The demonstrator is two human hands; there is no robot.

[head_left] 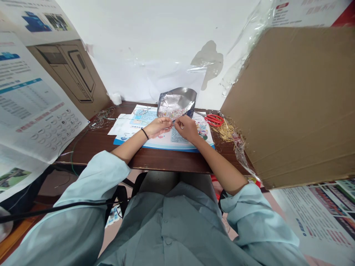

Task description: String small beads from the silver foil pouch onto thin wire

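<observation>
My left hand [158, 127], with a black band at the wrist, is pinched closed over the printed sheet [155, 143]. Close beside it, fingertips nearly touching, my right hand [186, 128] is also closed in a pinch. Whatever is between the fingertips is too small to make out. Just behind both hands stands an open silvery pouch [177, 103] with small beads at its mouth. A heap of colourful beads [202, 129] lies on the sheet to the right of my right hand. A thin green string [130, 119] runs over the papers on the left.
Red-handled scissors [214, 120] lie at the right, over a pile of thin golden pieces [226, 131]. Tangled clear thread [102, 117] is at the table's left. Cardboard panels [299, 103] stand on both sides, and a white wall [155, 37] rises behind.
</observation>
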